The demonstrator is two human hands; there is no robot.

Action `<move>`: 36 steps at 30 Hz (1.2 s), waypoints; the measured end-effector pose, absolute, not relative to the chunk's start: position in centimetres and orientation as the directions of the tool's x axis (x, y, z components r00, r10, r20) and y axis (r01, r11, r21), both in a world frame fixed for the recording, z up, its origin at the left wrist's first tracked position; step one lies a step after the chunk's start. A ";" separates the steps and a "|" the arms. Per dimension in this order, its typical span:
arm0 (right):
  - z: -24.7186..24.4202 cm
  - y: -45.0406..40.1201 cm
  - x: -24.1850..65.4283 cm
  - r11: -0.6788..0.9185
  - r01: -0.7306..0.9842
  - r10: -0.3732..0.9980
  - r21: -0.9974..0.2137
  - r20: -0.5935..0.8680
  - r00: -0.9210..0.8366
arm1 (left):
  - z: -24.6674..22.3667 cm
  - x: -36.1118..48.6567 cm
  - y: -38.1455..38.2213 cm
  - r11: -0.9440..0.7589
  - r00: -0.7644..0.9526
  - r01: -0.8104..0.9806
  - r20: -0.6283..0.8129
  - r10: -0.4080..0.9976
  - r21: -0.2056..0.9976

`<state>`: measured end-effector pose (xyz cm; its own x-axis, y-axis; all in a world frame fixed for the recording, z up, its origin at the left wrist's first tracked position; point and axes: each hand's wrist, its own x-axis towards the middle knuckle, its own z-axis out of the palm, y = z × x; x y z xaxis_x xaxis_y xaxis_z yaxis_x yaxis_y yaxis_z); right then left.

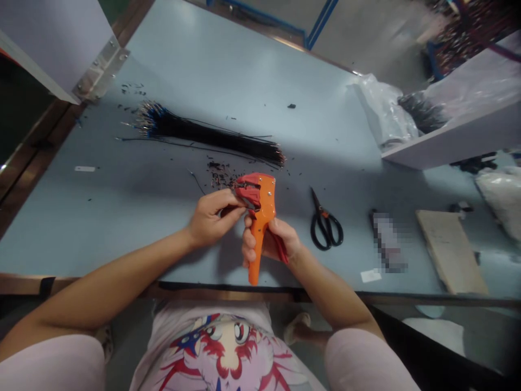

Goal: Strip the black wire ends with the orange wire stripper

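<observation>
A grey floor [366, 41] spreads beyond the long pale-blue surface [122, 217], which has a dark front edge. Pale panels rise at its left end [52, 38] and right side [456, 125], with clear plastic bags [386, 108] by the latter. A bundle of black wires [211, 136] lies across the middle, its left ends blue and metallic. At right are a tan board [451, 252] and a pixelated object [388, 241], its markings obscured.

Nearer centre, the right hand [271, 239] wraps its fingers around an orange-and-red hand tool [264, 209], held above the surface's front. The left hand's [215, 217] fingers draw close together at the tool's head; whether they grip anything cannot be told.

Black-handled scissors [324, 214] lie just right. Any print on two white slips [370, 276] [85, 169] is too small to read. Dark scraps [220, 176] litter the surface below the bundle.
</observation>
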<state>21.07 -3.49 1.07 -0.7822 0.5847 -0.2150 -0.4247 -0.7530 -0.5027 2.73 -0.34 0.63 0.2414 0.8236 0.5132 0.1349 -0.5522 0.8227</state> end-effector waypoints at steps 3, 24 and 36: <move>1.1 -3.7 21.0 -0.747 -0.439 0.590 -0.500 -0.195 -0.783 | 0.6 2.9 -0.6 -0.497 0.256 0.109 0.459 0.851 0.861; 1.0 -3.8 20.7 -0.747 -0.460 0.579 -0.480 -0.130 -0.805 | 0.0 3.6 -1.3 -0.201 0.256 -0.054 0.209 0.944 0.978; 1.4 -3.9 20.5 -0.730 -0.415 0.586 -0.542 -0.184 -0.789 | 0.3 3.6 -1.3 -0.221 0.285 -0.077 0.234 0.930 0.972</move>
